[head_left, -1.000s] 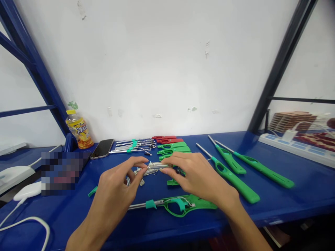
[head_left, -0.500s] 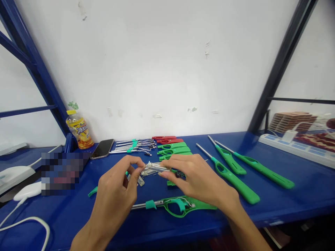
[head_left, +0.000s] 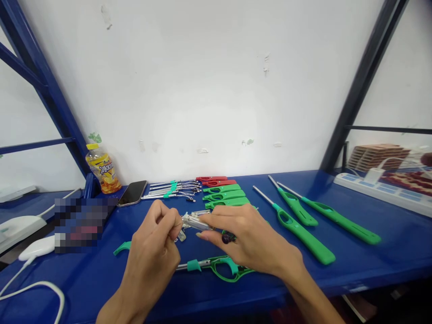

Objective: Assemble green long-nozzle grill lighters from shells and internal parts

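Note:
My right hand point(head_left: 245, 229) pinches a clear plastic lighter fuel tank point(head_left: 197, 223) between thumb and fingers, tilted above the table. A dark round-ended object point(head_left: 226, 237) shows under that palm; its kind is hidden. My left hand point(head_left: 157, 238) is closed, fingers curled at the tank's left end; what they grip there is hidden. More clear tanks point(head_left: 182, 236) lie behind, partly covered. Below my hands lies an opened green lighter shell point(head_left: 227, 275) with a metal tube and teal trigger point(head_left: 232, 266) in it. A loose teal trigger piece point(head_left: 122, 248) rests left of my left hand.
Metal lighter tubes with wires point(head_left: 172, 189), red shells point(head_left: 216, 182) and green shells point(head_left: 224, 195) lie at the back. Several long green lighters point(head_left: 303, 234) lie right. A phone point(head_left: 133, 192), drink bottle point(head_left: 104, 168), power strip point(head_left: 388, 189) and white cable point(head_left: 50, 284) surround them.
My left fingers have curled in and turned at the tank's end. The tank and my right hand have shifted slightly left and down; the right hand now covers more of the opened shell.

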Action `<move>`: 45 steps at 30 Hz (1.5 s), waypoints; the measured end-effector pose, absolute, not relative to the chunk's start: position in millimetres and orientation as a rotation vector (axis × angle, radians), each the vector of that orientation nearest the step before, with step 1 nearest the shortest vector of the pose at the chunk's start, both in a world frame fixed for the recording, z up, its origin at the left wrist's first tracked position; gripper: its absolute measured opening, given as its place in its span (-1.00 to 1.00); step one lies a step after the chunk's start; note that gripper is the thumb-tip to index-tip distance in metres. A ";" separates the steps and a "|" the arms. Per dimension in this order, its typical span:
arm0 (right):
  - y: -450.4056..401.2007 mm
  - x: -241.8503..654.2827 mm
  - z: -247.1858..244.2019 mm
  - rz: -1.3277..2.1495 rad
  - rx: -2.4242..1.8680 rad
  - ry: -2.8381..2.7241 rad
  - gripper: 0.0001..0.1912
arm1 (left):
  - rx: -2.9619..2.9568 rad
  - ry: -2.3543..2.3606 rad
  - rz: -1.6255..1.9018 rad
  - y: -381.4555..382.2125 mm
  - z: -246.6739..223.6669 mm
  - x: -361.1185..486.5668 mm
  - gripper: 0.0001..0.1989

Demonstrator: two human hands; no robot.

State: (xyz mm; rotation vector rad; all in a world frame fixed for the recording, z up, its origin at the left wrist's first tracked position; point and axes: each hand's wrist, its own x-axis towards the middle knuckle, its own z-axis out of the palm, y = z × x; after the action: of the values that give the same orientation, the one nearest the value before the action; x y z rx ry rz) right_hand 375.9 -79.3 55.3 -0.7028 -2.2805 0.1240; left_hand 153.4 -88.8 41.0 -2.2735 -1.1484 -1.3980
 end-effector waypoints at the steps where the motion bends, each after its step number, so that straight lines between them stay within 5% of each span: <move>1: -79.8 375.5 55.9 0.140 -0.694 -2.273 -0.79 | -2.272 -1.141 -1.409 -88.3 40.5 153.4 -0.62; 26: -83.0 375.4 65.9 0.360 -0.597 -2.236 -0.79 | -2.330 -1.115 -1.511 -93.1 46.3 154.2 -0.66; 45: -79.7 375.0 59.3 0.121 -0.872 -2.262 -0.75 | -2.248 -1.085 -1.364 -98.6 39.8 171.1 -0.62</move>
State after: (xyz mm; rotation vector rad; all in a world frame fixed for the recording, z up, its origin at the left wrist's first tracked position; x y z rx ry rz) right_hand 375.0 -79.7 59.3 -0.8720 -2.2622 0.1210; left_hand 171.1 -98.6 39.8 -2.2485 -1.0852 -1.3640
